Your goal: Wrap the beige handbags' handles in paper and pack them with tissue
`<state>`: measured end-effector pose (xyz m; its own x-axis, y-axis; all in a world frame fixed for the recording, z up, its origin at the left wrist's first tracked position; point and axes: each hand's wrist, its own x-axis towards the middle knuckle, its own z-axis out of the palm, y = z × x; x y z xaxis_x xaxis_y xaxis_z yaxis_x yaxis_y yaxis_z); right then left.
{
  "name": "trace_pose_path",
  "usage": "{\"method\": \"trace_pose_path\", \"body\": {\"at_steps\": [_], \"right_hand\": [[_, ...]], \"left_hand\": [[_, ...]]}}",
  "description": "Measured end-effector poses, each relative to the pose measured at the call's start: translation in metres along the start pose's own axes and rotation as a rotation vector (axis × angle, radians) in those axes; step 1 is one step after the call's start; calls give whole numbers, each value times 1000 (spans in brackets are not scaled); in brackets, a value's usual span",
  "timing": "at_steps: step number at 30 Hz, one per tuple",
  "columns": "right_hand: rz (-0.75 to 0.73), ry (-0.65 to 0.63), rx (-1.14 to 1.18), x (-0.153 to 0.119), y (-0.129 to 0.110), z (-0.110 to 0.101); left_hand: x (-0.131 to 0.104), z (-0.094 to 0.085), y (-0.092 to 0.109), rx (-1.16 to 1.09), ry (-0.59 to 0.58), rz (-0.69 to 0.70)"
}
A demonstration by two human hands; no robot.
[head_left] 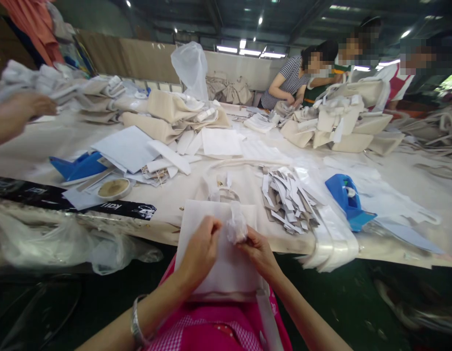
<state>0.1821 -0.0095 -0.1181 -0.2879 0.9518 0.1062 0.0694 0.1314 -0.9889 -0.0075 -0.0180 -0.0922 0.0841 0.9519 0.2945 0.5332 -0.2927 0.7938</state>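
A white rectangular bag [218, 273] rests on my lap and leans against the table's front edge. Over its left part is my left hand [204, 243], fingers curled closed; whatever they may hold is hidden. My right hand [257, 248] pinches a crumpled piece of clear plastic [236, 224] above the bag's upper right part. Just beyond the bag's top edge lies a pale strap with a small metal fitting [225, 185].
Blue tape dispensers [346, 200] stand at right and left. Grey-white strips [289, 200] and clear plastic sleeves [330, 236] lie right of centre. White sheets [127, 146] and beige bags [167, 107] sit farther back. Another person's hand [35, 105] reaches in from the left; people work behind.
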Motion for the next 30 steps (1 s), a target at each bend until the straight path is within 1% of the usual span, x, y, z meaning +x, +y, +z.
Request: {"method": "trace_pose_path", "body": {"at_steps": [1, 2, 3, 5, 7, 10, 14, 16, 18, 21, 24, 26, 27, 28, 30], "right_hand": [[-9, 0, 9, 0, -2, 0], [-19, 3, 16, 0, -3, 0], [-29, 5, 18, -1, -5, 0], [-39, 14, 7, -3, -8, 0], [-39, 20, -19, -6, -9, 0], [-48, 32, -89, -12, -9, 0], [-109, 62, -199, -19, -5, -1], [-153, 68, -238, -22, -1, -1], [-193, 73, -267, -24, 3, 0], [-253, 82, -305, -26, 9, 1], [-307, 75, -340, -29, 12, -1], [-327, 72, -355, -30, 11, -6], [-329, 92, -363, -29, 9, -10], [-326, 141, -373, -28, 7, -14], [-275, 305, -416, -19, 3, -22]], "left_hand": [[-5, 11, 3, -154, -101, -93], [-9, 23, 2, -278, -148, -169], [-12, 34, -1, -366, -155, -219], [-15, 51, -10, -451, -123, -248], [-15, 60, -18, -479, -96, -238], [-18, 59, -17, -491, -81, -221], [-23, 50, 0, -413, 13, -171], [-23, 47, 9, -458, 9, -177], [-23, 46, 16, -560, -40, -238], [-21, 51, 22, -761, -103, -388], [-20, 59, 23, -924, -95, -534], [-20, 64, 22, -980, -69, -581], [-21, 65, 21, -997, -59, -583], [-21, 67, 21, -1009, -56, -578], [-23, 68, 21, -1017, -69, -572]]}}
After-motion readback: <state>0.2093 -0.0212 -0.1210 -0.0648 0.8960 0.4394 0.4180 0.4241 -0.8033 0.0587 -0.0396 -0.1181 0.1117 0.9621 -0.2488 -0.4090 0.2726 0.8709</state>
